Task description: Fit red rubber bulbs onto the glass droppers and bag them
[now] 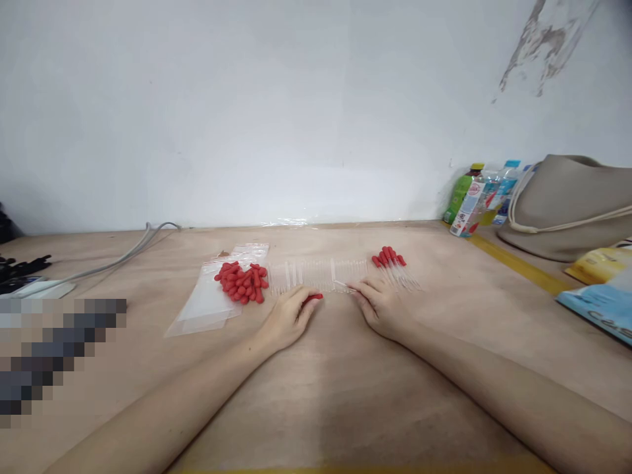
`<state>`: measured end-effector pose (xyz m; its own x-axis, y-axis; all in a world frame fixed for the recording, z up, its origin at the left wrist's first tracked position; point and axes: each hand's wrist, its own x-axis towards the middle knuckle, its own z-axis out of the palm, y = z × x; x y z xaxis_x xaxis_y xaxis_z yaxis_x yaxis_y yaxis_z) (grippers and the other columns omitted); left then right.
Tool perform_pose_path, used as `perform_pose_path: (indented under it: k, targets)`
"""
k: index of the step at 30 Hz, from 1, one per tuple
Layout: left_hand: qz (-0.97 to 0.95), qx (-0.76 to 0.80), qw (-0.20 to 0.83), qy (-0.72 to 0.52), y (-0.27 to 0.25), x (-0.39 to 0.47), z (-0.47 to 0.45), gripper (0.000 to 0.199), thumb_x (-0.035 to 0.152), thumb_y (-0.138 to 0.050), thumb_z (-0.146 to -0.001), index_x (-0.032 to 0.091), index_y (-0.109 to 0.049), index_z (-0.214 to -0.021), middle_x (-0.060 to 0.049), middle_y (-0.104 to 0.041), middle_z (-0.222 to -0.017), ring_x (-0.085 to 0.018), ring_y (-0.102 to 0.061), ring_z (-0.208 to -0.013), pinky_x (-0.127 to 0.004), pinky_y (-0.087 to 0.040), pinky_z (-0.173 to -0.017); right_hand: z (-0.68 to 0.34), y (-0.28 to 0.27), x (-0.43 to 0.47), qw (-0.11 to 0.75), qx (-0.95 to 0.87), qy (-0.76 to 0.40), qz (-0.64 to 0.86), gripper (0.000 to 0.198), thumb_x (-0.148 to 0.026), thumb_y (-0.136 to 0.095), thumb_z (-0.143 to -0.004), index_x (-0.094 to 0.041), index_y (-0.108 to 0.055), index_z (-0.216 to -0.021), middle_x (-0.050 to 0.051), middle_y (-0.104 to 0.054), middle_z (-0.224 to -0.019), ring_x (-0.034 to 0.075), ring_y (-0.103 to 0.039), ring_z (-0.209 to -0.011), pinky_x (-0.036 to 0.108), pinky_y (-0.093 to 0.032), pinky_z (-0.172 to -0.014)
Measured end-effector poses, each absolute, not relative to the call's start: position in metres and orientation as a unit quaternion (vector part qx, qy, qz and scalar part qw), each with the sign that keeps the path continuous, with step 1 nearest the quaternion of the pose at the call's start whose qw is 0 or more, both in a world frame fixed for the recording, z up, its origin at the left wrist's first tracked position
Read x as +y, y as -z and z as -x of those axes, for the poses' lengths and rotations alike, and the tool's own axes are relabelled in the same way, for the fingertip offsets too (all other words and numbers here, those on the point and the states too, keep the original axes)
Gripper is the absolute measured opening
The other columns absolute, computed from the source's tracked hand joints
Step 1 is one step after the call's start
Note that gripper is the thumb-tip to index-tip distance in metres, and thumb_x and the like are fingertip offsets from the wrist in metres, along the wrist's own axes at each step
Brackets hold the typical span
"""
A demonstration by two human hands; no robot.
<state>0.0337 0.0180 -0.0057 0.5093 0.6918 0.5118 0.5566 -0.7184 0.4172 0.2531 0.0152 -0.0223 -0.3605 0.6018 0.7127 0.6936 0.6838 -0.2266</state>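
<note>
1. The person's left hand (290,316) is grasping a small red rubbery bulb (317,297) in its grip.
2. The right hand (385,306) is pinching what seems to be a thin clear tube (341,284) in its grip, its transparency blurring the outline.
3. A row of thin transparent tubes (316,273) is lying just beyond the hands, a gap separating the fingertips.
4. A pile of red bulbs (241,283) is resting partly on flat clear plastic bags (197,313), at left.
5. Red-topped clear tubes (389,255) are lying beyond the right hand.
6. The brown wooden counter (316,401) is spreading between the forearms, its far edge meeting the white wall (222,112).
</note>
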Motion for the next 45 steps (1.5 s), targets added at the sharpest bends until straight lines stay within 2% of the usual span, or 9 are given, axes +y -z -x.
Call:
perform_pose_path:
  k: [6, 15, 20, 26, 30, 45]
  targets:
    - [-0.853, 0.387, 0.114, -0.332, 0.005, 0.016, -0.035, 0.016, 0.028, -0.047, -0.084, 0.019, -0.055, -0.094, -0.001, -0.063, -0.086, -0.013, -0.056, -0.072, -0.025, -0.044, -0.066, -0.245, 0.017, 0.006, 0.406, -0.834, 0.031, 0.373, 0.015, -0.019, -0.041, -0.084, -0.018, -0.055, -0.088, 0.004, -0.061, -0.079, 0.013, -0.054, -0.072, 0.03, -0.036, -0.072]
    - [-0.849, 0.388, 0.122, -0.339, 0.005, 0.016, -0.036, 0.016, 0.03, -0.049, -0.083, 0.018, -0.058, -0.089, 0.002, -0.063, -0.072, -0.01, -0.053, -0.056, -0.022, -0.042, -0.057, -0.243, 0.017, 0.004, 0.373, -0.852, 0.043, 0.364, 0.014, -0.022, -0.042, -0.084, -0.018, -0.055, -0.085, 0.002, -0.061, -0.076, 0.011, -0.053, -0.067, 0.03, -0.03, -0.075]
    - [-0.854, 0.377, 0.123, -0.338, 0.004, 0.016, -0.036, 0.015, 0.029, -0.049, -0.083, 0.018, -0.058, -0.088, 0.002, -0.063, -0.073, -0.01, -0.054, -0.059, -0.021, -0.042, -0.058, -0.243, 0.017, 0.005, 0.355, -0.864, 0.045, 0.354, 0.015, -0.021, -0.041, -0.084, -0.017, -0.056, -0.083, 0.001, -0.059, -0.071, 0.011, -0.051, -0.065, 0.031, -0.029, -0.075]
    - [-0.873, 0.328, 0.136, -0.336, 0.003, 0.016, -0.033, 0.014, 0.026, -0.048, -0.084, 0.019, -0.059, -0.09, -0.001, -0.064, -0.082, -0.012, -0.058, -0.073, -0.023, -0.044, -0.067, -0.246, 0.021, 0.009, 0.349, -0.878, 0.031, 0.327, 0.016, -0.02, -0.042, -0.085, -0.02, -0.058, -0.088, 0.001, -0.061, -0.077, 0.011, -0.053, -0.071, 0.032, -0.028, -0.076]
    - [-0.882, 0.303, 0.156, -0.326, 0.004, 0.016, -0.032, 0.016, 0.025, -0.045, -0.086, 0.019, -0.06, -0.089, -0.002, -0.064, -0.083, -0.013, -0.058, -0.075, -0.024, -0.045, -0.07, -0.248, 0.021, 0.01, 0.348, -0.882, 0.03, 0.317, 0.017, -0.02, -0.042, -0.085, -0.021, -0.059, -0.087, 0.001, -0.061, -0.078, 0.011, -0.053, -0.07, 0.032, -0.028, -0.075]
    - [-0.894, 0.314, 0.124, -0.296, 0.01, 0.017, -0.033, 0.016, 0.028, -0.048, -0.084, 0.019, -0.061, -0.086, 0.001, -0.063, -0.075, -0.011, -0.055, -0.067, -0.021, -0.041, -0.063, -0.246, 0.018, 0.008, 0.318, -0.883, 0.087, 0.334, 0.019, -0.018, -0.042, -0.084, -0.02, -0.061, -0.084, 0.001, -0.059, -0.074, 0.01, -0.048, -0.063, 0.031, -0.025, -0.07]
